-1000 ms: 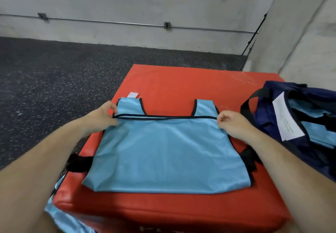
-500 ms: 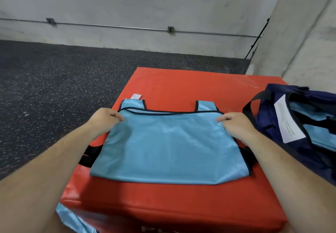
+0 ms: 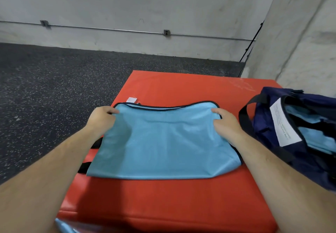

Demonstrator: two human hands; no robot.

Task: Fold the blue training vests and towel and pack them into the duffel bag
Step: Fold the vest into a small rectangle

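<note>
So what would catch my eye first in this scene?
A light blue vest lies folded on a red mat, with the person's left hand and right hand holding its far corners. At the right, an open navy duffel bag shows blue fabric inside.

vest (image 3: 163,142) on the mat (image 3: 181,196), duffel bag (image 3: 269,123) at its right edge

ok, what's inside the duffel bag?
The duffel bag is open: light blue fabric shows inside, a white sheet at its rim. The bottom and the number of pieces are hidden by its walls.
</note>
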